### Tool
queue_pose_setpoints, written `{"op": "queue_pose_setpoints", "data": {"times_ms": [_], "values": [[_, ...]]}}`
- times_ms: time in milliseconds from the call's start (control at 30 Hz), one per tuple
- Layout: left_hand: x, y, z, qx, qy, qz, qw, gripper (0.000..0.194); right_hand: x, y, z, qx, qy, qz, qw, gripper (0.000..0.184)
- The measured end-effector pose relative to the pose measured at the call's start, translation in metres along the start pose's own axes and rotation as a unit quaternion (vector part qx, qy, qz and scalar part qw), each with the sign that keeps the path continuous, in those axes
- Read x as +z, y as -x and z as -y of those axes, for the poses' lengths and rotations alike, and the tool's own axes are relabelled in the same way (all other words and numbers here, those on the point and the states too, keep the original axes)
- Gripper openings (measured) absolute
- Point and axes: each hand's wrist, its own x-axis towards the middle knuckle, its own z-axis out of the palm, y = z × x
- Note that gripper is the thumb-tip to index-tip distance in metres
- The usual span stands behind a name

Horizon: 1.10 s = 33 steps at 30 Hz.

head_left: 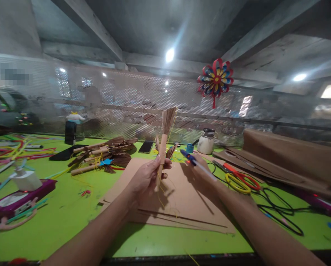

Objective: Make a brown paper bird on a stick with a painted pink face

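My left hand is closed around a small broom-like bundle of brown paper, held upright. Its fringed top fans out above a wrapped paper band, and thin yellow string trails from it. In my right hand is a blue hot glue gun, its nozzle pointing left towards the bundle but apart from it. A clear glue stick juts from the back of the gun. Beneath both hands lie brown paper sheets, with thin dark paper strips on top.
Several similar paper bundles are heaped at the left, near a phone. Scissors with red and yellow handles, a black cable and folded brown paper lie right. A white jug stands behind; a purple power strip sits left.
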Motion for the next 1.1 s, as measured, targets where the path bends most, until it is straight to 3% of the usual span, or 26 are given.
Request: {"op": "queue_pose_setpoints", "data": {"times_ms": [100,233,367,433,500,633,833,1100], "values": [[-0.002,-0.002,0.002,0.013,-0.023,-0.006,1.0,0.027,0.006,0.0,-0.006,-0.012,0.056,0.04,0.998,0.034],[-0.004,-0.004,0.004,0.019,-0.047,-0.022,0.998,0.031,-0.006,0.0,0.003,-0.018,0.087,0.093,0.992,0.041],[-0.004,-0.002,0.005,0.023,-0.063,-0.02,0.998,0.034,-0.01,0.01,0.04,-0.021,0.069,0.08,0.994,0.022],[-0.004,-0.002,0.006,0.022,-0.07,-0.015,0.997,0.034,-0.002,0.019,0.064,-0.014,0.027,0.082,0.996,0.029],[-0.004,-0.001,0.008,0.019,-0.074,0.001,0.997,0.032,0.01,0.028,0.087,0.036,-0.088,0.125,0.988,0.032],[-0.003,-0.001,0.009,0.009,-0.077,0.041,0.996,0.031,0.027,0.035,0.113,0.072,-0.142,0.155,0.975,0.034],[-0.004,0.0,0.009,0.006,-0.05,0.063,0.997,0.03,0.031,0.029,0.112,0.109,-0.255,0.173,0.945,0.025],[-0.002,0.0,0.01,-0.008,-0.033,0.057,0.998,0.029,0.037,0.029,0.098,0.121,-0.353,0.134,0.918,0.023]]}}
